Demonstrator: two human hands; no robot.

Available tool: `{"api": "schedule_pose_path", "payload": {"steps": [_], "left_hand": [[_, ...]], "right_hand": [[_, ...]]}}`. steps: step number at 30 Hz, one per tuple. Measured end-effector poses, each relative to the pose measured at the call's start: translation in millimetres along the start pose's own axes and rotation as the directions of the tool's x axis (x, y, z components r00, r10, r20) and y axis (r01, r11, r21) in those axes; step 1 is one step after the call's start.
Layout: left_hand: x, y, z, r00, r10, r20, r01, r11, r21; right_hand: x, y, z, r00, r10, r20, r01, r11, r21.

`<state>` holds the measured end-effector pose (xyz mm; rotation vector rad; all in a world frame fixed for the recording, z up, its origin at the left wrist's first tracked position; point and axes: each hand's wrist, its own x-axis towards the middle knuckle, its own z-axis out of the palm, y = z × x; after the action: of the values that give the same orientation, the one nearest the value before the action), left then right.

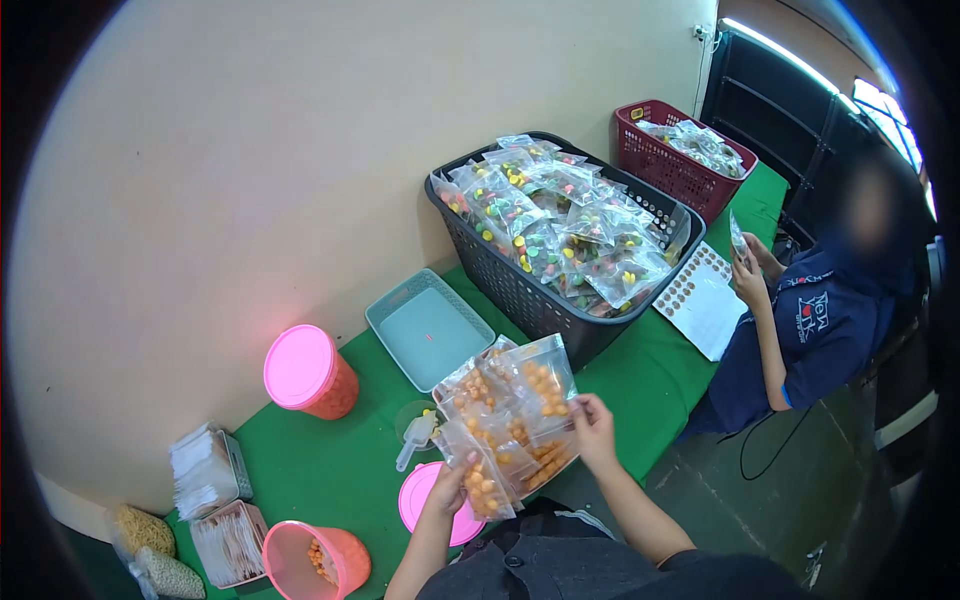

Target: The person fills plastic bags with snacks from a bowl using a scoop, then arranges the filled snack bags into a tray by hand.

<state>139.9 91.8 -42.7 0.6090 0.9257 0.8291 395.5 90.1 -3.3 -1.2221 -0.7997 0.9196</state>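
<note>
My left hand is closed on the edge of a clear plastic bag of orange ball-shaped pieces. With my right hand I pinch the side of another such bag, held up and tilted. Between them, several more bags of orange pieces lie heaped in front of my body; what supports them is mostly hidden. Beside my left hand a pink lid lies on the green cloth. A clear scoop rests in a small round dish just beyond the heap.
A dark basket heaped with bags of colourful pieces stands behind, near an empty grey-green tray. Pink containers stand left. A co-worker at right holds a bag near a sticker sheet and a maroon basket.
</note>
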Motion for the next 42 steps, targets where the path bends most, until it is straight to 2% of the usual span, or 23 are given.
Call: {"api": "schedule_pose_path", "payload": {"steps": [2,4,6,8,10,12,14,15,16,17,20,22,23,24,26,27,29,32,36,38,39,41,42], "left_hand": [[5.9,1.3,-10.1,0.999,0.036,-0.008,-0.037,0.989,-0.142],[6.1,12.4,-4.0,0.999,0.044,0.020,-0.039,0.979,-0.200],[3.9,23.3,10.0,0.993,0.113,0.019,-0.104,0.958,-0.266],[15.3,12.1,6.7,0.998,0.055,0.034,-0.048,0.979,-0.199],[22.4,7.0,12.0,0.999,0.001,0.040,0.004,0.991,-0.131],[25.3,4.4,25.5,0.998,-0.053,-0.029,0.052,0.998,-0.043],[25.3,8.7,37.6,0.997,-0.071,-0.043,0.068,0.994,-0.081],[25.1,9.9,43.1,0.996,-0.081,-0.038,0.077,0.993,-0.093],[24.4,8.6,46.0,0.995,-0.092,-0.033,0.088,0.991,-0.105],[25.2,5.4,46.2,0.995,-0.093,-0.041,0.089,0.990,-0.109],[32.0,4.6,44.3,0.997,-0.077,-0.019,0.076,0.995,-0.058],[29.3,11.1,41.6,0.994,0.005,-0.109,-0.008,0.999,-0.033],[26.7,14.9,34.1,0.988,-0.023,-0.151,0.014,0.998,-0.060],[27.4,12.0,24.1,0.983,0.068,-0.171,-0.080,0.995,-0.067],[21.1,13.5,4.9,0.963,0.096,-0.253,-0.131,0.983,-0.127],[16.9,13.3,-2.3,0.960,0.097,-0.261,-0.134,0.983,-0.125],[10.3,13.8,-14.6,0.912,0.119,-0.393,-0.216,0.953,-0.212],[7.2,4.5,-34.0,0.904,0.093,-0.418,-0.214,0.943,-0.253],[13.9,5.1,-23.0,0.900,0.121,-0.418,-0.242,0.938,-0.250],[21.7,-1.8,-27.7,0.902,0.102,-0.420,-0.244,0.922,-0.300],[26.0,-2.4,-28.8,0.905,0.084,-0.416,-0.244,0.904,-0.350],[31.2,0.1,-26.7,0.896,0.086,-0.436,-0.258,0.899,-0.353],[31.9,0.1,-25.1,0.884,0.078,-0.461,-0.265,0.895,-0.358]], "right_hand": [[15.1,8.6,-25.7,1.000,0.022,0.002,-0.022,0.997,-0.072],[23.5,26.7,-49.5,0.969,0.224,0.108,-0.190,0.946,-0.261],[22.4,57.4,-61.0,0.966,0.232,0.117,-0.176,0.916,-0.361],[21.1,67.5,-61.7,0.991,-0.052,0.125,0.127,0.685,-0.717],[19.6,45.1,-50.4,0.981,-0.101,0.168,0.192,0.667,-0.720],[15.7,22.1,-34.9,0.874,-0.433,0.219,0.312,0.156,-0.937],[18.7,17.3,-25.2,0.865,-0.414,0.283,0.372,0.152,-0.916],[19.2,19.1,-18.2,0.915,-0.222,0.337,0.402,0.577,-0.711],[18.1,21.0,-12.5,0.889,-0.052,0.456,0.251,0.887,-0.388],[15.5,20.0,-8.0,0.886,-0.046,0.461,0.247,0.888,-0.387],[14.2,10.8,4.5,0.863,0.174,0.475,-0.042,0.960,-0.277],[21.3,17.8,-0.2,0.855,0.171,0.489,0.001,0.944,-0.331],[24.1,21.8,-2.3,0.856,0.164,0.491,0.043,0.923,-0.382],[25.2,21.0,-3.1,0.850,0.170,0.499,0.041,0.922,-0.385],[24.9,18.7,-3.9,0.793,0.261,0.551,0.140,0.802,-0.581],[23.1,25.9,-3.8,0.788,0.263,0.556,0.140,0.804,-0.578],[19.3,45.8,-3.4,0.811,-0.050,0.583,0.481,0.624,-0.616],[19.2,49.4,-5.5,0.806,-0.044,0.591,0.515,0.546,-0.661],[17.6,36.4,5.5,0.748,-0.020,0.663,0.562,0.551,-0.617],[15.4,40.8,9.9,0.558,0.006,0.830,0.739,0.452,-0.500],[15.5,48.5,9.6,0.557,0.001,0.830,0.742,0.449,-0.498],[16.1,66.6,7.3,0.397,0.043,0.917,0.831,0.407,-0.379],[16.6,62.4,8.5,0.396,0.043,0.917,0.833,0.404,-0.379]]}}
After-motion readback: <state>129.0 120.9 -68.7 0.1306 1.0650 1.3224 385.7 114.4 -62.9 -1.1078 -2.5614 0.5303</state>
